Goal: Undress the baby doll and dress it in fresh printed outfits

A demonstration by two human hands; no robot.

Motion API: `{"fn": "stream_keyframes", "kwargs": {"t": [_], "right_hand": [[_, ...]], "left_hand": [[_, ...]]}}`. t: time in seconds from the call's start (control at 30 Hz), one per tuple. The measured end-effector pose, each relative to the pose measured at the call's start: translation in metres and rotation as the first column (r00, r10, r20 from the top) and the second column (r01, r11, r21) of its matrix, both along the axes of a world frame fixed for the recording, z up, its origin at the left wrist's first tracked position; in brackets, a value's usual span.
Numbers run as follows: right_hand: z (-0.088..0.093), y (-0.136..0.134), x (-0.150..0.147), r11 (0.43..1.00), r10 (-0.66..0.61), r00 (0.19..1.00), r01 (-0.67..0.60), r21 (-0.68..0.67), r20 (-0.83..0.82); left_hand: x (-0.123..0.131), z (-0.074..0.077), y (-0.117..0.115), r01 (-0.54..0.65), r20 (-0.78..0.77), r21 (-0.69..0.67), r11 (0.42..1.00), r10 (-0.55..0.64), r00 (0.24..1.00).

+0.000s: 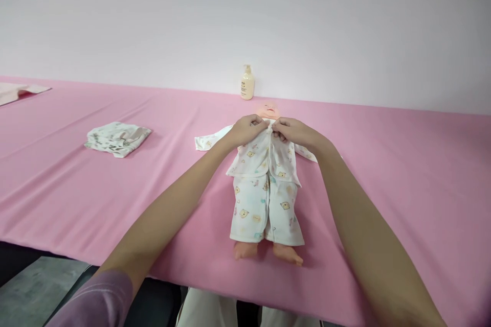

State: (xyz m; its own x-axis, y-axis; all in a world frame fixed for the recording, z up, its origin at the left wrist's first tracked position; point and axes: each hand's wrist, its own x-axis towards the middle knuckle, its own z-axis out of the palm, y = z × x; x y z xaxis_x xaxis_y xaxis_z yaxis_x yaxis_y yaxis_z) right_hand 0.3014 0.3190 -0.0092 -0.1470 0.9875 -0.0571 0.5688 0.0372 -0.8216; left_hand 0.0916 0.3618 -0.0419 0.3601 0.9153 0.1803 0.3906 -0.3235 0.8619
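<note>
A baby doll [287,254] lies on its back, its feet toward me and its head at the far end. It wears a white long-sleeved pajama top [253,157] and matching pants [249,209], printed with small animal faces. At the collar, my left hand [247,129] pinches one front edge of the top. Close beside it, my right hand [293,130] pinches the other edge. The front edges meet between my fingertips; any fastener there is too small to make out. Below my hands, the top hangs slightly parted at the hem.
A cream pump bottle [247,84] stands by the white wall [245,20], beyond the doll's head. To the left lies a folded printed cloth [118,139]. A pale pink cloth [19,92] rests at the far left of the pink-covered table [172,184]. The table's front edge is close to me.
</note>
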Motion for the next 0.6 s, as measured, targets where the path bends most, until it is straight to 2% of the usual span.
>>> {"fn": "stream_keyframes", "kwargs": {"t": [0.13, 0.3, 0.43, 0.6], "right_hand": [[-0.001, -0.001, 0.007, 0.999, 0.035, 0.995, -0.037, -0.019, -0.096], [-0.007, -0.002, 0.007, 1.000, 0.028, 0.997, -0.027, 0.002, -0.067], [-0.008, -0.002, 0.006, 0.999, 0.026, 0.998, -0.024, 0.033, -0.055], [-0.007, -0.002, 0.003, 1.000, 0.019, 0.998, -0.019, 0.006, -0.054]], "left_hand": [[-0.001, 0.006, -0.007, 0.018, -0.017, -0.035, 0.999, -0.018, 1.000], [-0.005, 0.012, -0.011, 0.078, -0.018, -0.074, 0.994, -0.079, 0.997], [-0.006, 0.011, -0.007, 0.086, 0.002, -0.076, 0.993, -0.086, 0.996], [-0.006, 0.007, -0.003, 0.121, 0.026, -0.067, 0.990, -0.119, 0.993]]}}
